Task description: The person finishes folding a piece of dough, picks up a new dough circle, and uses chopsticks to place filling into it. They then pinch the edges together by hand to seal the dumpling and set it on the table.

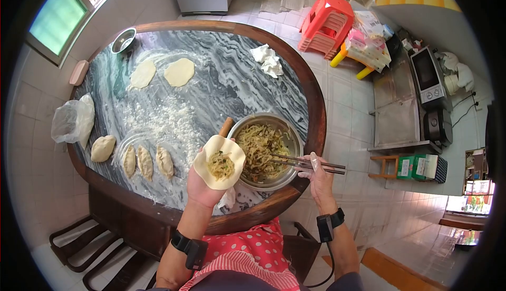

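Note:
My left hand (203,192) cups a round dough wrapper (235,155) from below, near the table's front edge. A small heap of shredded filling (221,165) lies in the middle of the wrapper. In my right hand (319,179) is a pair of chopsticks (332,168), their tips down in the shredded filling of a metal bowl (299,146). The bowl stands just right of the wrapper. Behind the wrapper, the end of a wooden rolling pin (226,127) shows; the remainder is hidden.
Three pleated dumplings (145,163) and a dough lump (103,148) lie left on the marble table (226,75). Two flat wrappers (179,72) lie farther back, beyond scattered flour (163,122). Crumpled tissue (268,61), a small metal bowl (124,41) and a plastic bag (74,120) sit near the rim.

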A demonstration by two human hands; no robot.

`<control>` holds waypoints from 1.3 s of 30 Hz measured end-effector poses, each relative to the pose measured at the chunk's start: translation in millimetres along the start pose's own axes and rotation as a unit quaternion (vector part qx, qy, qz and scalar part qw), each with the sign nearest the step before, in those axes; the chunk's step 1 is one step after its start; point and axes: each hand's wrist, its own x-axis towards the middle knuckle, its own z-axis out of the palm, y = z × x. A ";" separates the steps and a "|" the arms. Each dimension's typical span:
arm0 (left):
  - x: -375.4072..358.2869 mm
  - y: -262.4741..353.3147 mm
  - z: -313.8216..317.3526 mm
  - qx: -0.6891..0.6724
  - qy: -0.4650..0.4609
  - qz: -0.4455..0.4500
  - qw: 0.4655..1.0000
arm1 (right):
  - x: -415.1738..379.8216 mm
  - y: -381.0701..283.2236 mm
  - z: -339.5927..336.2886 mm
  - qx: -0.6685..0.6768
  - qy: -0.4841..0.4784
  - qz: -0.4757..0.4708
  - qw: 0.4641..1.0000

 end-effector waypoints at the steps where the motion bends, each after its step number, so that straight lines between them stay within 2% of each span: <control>1: -0.8 0.5 -1.1 0.000 0.000 0.002 1.000 | -0.9 1.3 0.1 0.026 -0.002 0.011 1.000; 10: -1.0 3.8 -3.1 -0.006 -0.018 0.010 1.000 | -9.9 4.0 -6.8 0.089 0.008 0.037 0.995; 13: 0.3 2.1 3.6 0.014 0.012 0.022 1.000 | -15.7 -3.8 -10.5 0.092 0.019 0.039 0.995; 16: 6.1 -2.3 8.1 0.010 -0.038 -0.006 0.999 | -20.8 -12.6 -12.5 0.096 0.037 0.039 0.994; 18: 11.4 -7.6 12.2 0.012 -0.105 -0.017 0.994 | -24.0 -19.5 -16.1 0.097 0.052 0.039 0.993; 24: 23.5 -20.9 1.5 0.048 -0.052 0.000 0.997 | -39.4 -55.0 -23.3 0.088 0.078 0.016 0.993; 25: 26.0 -24.2 -2.1 0.007 -0.101 -0.018 0.995 | -44.0 -64.8 -21.7 0.082 0.076 0.002 0.994; 26: 29.0 -26.9 -3.5 0.006 -0.103 -0.018 0.994 | -48.0 -73.5 -21.2 0.076 0.075 -0.012 0.994; 27: 31.7 -30.0 -4.5 0.004 -0.066 -0.037 0.997 | -50.6 -80.8 -22.2 0.088 0.068 -0.017 0.994; 28: 32.9 -32.8 -4.3 0.001 -0.029 -0.057 0.998 | -55.1 -89.1 -17.9 0.086 0.068 -0.018 0.994; 29: 32.5 -34.8 -3.0 -0.033 -0.055 -0.072 0.995 | -60.2 -99.3 -11.0 0.090 0.069 -0.025 0.993; 34: 32.3 -47.9 10.6 -0.013 -0.054 -0.089 0.994 | -72.3 -114.7 21.8 0.076 0.039 -0.039 0.996; 36: 32.0 -52.0 12.6 -0.011 -0.059 -0.108 0.992 | -72.7 -110.5 38.9 0.034 0.036 -0.041 0.998; 37: 32.4 -53.0 11.7 -0.027 -0.065 -0.125 0.990 | -70.3 -105.6 41.8 0.012 0.003 -0.053 0.999; 39: 31.0 -54.4 16.3 -0.015 -0.065 -0.116 0.991 | -72.4 -99.3 54.4 -0.039 -0.003 -0.075 0.996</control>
